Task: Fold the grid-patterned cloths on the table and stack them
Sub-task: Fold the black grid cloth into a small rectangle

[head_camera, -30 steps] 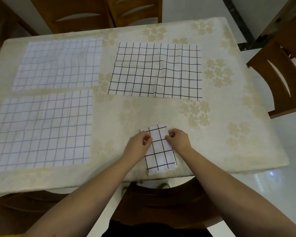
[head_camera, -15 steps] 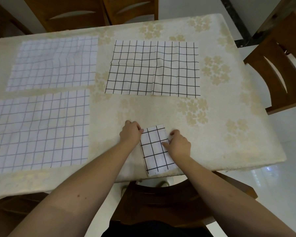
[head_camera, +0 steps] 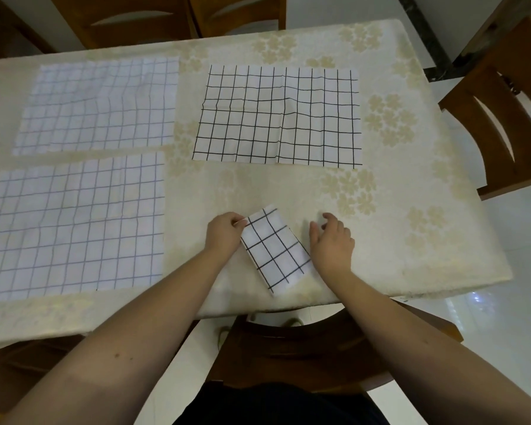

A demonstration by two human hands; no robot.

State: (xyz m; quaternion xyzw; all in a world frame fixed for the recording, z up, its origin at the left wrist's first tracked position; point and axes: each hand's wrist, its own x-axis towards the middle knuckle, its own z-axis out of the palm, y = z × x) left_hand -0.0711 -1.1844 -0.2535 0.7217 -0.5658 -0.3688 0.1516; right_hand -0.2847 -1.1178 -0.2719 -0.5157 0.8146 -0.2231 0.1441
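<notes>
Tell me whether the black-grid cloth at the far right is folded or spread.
Spread: the far black-grid cloth lies flat, full grid showing.

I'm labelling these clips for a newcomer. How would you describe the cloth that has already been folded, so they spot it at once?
Start at the table edge nearest the person. Between the left hand and right hand lies the folded cloth, a small tilted white rectangle with bold black grid lines. The other three cloths lie spread flat and far larger.

A cream tablecloth with pale flower shapes covers the table. Brown wooden chairs stand around it: two at the far edge, one at the right edge, one at the near edge. The floor is shiny white
</notes>
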